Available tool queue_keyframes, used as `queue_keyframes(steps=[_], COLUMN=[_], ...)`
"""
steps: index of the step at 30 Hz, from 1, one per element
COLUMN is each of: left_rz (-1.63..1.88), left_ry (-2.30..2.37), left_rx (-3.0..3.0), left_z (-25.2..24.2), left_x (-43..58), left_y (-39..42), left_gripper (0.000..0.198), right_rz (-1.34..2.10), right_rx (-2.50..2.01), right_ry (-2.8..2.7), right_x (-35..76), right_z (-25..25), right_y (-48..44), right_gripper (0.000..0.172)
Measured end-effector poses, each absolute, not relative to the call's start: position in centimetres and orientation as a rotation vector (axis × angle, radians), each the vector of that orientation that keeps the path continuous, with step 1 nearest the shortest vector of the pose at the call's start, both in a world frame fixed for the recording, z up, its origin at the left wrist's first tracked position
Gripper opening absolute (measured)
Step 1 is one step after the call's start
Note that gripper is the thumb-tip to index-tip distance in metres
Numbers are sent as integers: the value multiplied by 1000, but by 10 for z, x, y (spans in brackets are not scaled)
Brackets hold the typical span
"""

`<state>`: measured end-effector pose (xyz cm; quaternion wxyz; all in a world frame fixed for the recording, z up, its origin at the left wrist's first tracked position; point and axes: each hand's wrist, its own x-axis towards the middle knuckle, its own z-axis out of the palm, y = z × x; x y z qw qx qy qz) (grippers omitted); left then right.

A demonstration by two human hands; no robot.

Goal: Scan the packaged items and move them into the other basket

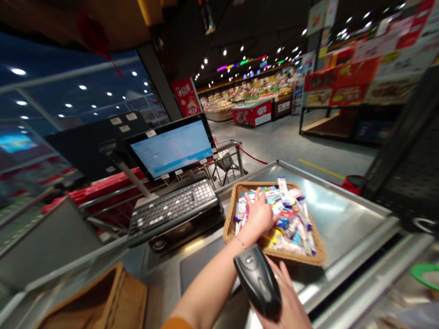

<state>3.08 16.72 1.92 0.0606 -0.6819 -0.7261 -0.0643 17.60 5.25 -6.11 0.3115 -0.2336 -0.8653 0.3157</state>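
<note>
Fingers of the left hand (260,215) lie spread and slightly bent on the small wrapped packets (291,228) in a wicker basket (319,249); whether they pinch one, I cannot tell. Lower down, the right hand (288,294) is wrapped around a black handheld scanner (259,281), which hides part of its grip and overlaps the left forearm (214,283). That forearm crosses the basket's near left corner, masking some of the packets.

To the left of the basket, a black keyboard (174,208) sits below a lit monitor (173,146) with small labels on its frame. A brown open container (132,297) stands at the lower left, and a dark flat panel (195,265) lies between it and the basket, partly behind the forearm.

The basket rests on a shiny metal counter (350,217) with a raised edge. Beyond are a metal cart (224,160), a grey floor (284,137) with a yellow stripe (320,168), a red chest freezer (252,113) and stocked displays under a dark ceiling dotted with lights.
</note>
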Motion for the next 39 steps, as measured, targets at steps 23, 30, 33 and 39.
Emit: queue_keyframes(steps=[23,30,33,39], left_rz=[-127,-136,-108,-81], left_ry=[-2468,-2643,-2705,-2664], left_rx=[-2137,-2089,-2105,-2074], left_z=[30,30,33,33], left_x=[30,34,33,34], left_y=[162,157,156,152], left_gripper=[29,41,39,37], right_rz=[853,834,829,850], right_rx=[-602,-596,-600,-586], right_ry=[-2352,-2354,-2359,-2378], right_x=[178,179,180,179], right_z=[-43,-45,-47,-47], right_y=[53,53,53,52], right_gripper=[67,68,67,67])
